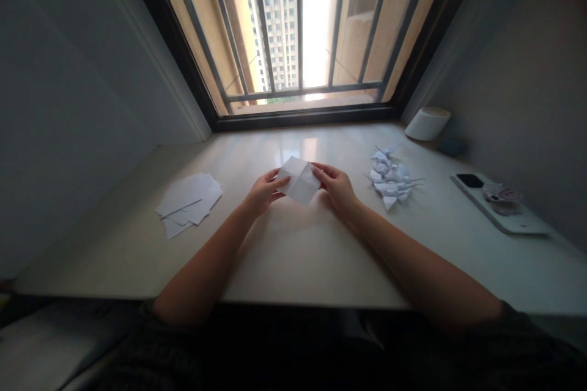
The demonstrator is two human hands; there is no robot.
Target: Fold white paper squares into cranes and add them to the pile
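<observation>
A small white sheet of paper point(300, 182) with a crease across it is held up between both hands, above the middle of the white tabletop. My left hand point(267, 189) pinches its left corner, thumb on top and fingers beneath. At the opposite corner, my right hand point(334, 182) grips the paper in the same way. Left of my hands lies a loose stack of white paper sheets point(190, 198). To the right is a pile of folded white paper pieces point(389, 180) with thin pointed ends.
A smartphone point(498, 204) with a round grip on its back lies at the right. Behind it, a white cup-like object point(427, 123) stands near the wall beside a dark, blurred item. A barred window point(300, 110) closes off the back. The table's front edge runs close to my body.
</observation>
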